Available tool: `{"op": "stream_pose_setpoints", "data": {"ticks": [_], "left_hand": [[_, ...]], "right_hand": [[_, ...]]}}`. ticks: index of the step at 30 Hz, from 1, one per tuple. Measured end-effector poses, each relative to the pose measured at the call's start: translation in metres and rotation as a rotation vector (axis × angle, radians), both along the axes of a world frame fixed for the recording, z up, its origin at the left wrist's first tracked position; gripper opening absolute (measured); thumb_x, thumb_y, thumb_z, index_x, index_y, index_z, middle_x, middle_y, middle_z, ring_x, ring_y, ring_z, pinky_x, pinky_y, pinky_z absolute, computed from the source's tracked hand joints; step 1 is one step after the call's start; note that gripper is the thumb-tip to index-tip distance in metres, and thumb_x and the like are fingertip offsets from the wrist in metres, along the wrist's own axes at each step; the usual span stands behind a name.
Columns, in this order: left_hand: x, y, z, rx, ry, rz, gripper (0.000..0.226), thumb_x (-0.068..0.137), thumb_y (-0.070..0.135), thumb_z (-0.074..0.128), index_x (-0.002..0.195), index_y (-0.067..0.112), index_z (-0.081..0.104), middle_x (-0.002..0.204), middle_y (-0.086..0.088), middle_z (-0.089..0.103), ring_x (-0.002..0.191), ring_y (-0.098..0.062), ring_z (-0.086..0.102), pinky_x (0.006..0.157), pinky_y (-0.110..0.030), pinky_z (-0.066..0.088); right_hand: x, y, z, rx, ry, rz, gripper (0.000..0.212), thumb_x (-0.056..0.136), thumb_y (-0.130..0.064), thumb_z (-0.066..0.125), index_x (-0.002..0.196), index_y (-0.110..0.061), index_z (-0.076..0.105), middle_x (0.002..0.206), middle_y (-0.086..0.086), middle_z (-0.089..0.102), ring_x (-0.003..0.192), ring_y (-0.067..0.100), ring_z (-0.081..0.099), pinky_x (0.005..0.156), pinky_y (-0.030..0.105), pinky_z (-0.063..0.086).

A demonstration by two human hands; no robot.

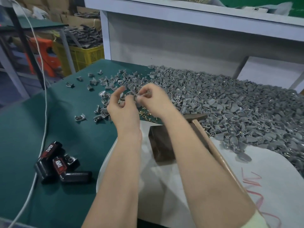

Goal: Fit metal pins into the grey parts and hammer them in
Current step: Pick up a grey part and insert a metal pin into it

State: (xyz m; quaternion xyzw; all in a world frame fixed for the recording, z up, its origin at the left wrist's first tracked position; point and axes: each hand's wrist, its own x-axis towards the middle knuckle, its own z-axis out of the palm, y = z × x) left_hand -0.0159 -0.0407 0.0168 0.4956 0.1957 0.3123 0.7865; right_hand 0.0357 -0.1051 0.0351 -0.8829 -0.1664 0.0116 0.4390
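A white cable trails down the far left of the green mat. Three black-and-red cases marked TAPER lie near the mat's front edge, parked clear of the work as I read it. Further back are loose grey parts, too many for me to count.

The left hand hovers with its fingers curled toward the right one. Blur keeps me from telling whether it pinches a pin or nothing. The right hand pinches one grey part between thumb and fingertips, lifted between both hands, I judge, so a pin can be fitted.

Just below them lies a small scatter of brass pins, within easy reach and too blurred to count. One dark metal block sits on the white cloth, probably as an anvil. One hammer lies just beside it, handle toward the person. To the right spreads the great heap of grey parts, and a few red bands lie on the cloth.
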Motion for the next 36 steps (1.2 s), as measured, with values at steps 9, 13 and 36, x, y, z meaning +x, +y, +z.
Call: {"op": "stream_pose_setpoints", "data": {"ticks": [9, 13, 36], "left_hand": [[-0.003, -0.012, 0.002, 0.211, -0.014, -0.308, 0.014, 0.092, 0.007, 0.060, 0.083, 0.017, 0.064, 0.083, -0.002, 0.069, 0.083, -0.015, 0.065, 0.077, -0.022, 0.053], [0.000, -0.010, 0.000, 0.115, -0.009, -0.217, 0.008, 0.089, 0.004, 0.062, 0.087, 0.011, 0.065, 0.087, -0.006, 0.067, 0.088, -0.018, 0.064, 0.085, -0.026, 0.052], [-0.004, -0.014, 0.001, 0.196, 0.039, -0.221, 0.012, 0.090, 0.011, 0.063, 0.084, 0.021, 0.066, 0.086, 0.005, 0.066, 0.077, -0.003, 0.057, 0.066, -0.012, 0.044]], "right_hand": [[-0.023, -0.060, 0.020, 0.347, 0.044, 0.001, 0.018, 0.089, -0.003, 0.060, 0.099, -0.017, 0.059, 0.090, 0.004, 0.065, 0.078, 0.015, 0.065, 0.081, 0.031, 0.057], [-0.005, -0.045, -0.005, -0.335, -0.046, -0.176, 0.013, 0.087, -0.014, 0.063, 0.099, -0.014, 0.068, 0.100, 0.003, 0.069, 0.087, 0.018, 0.065, 0.077, 0.027, 0.050], [0.023, -0.027, -0.015, -0.484, 0.021, -0.219, 0.012, 0.090, -0.015, 0.056, 0.093, -0.006, 0.063, 0.084, 0.004, 0.061, 0.083, 0.023, 0.063, 0.066, 0.022, 0.040]]}}
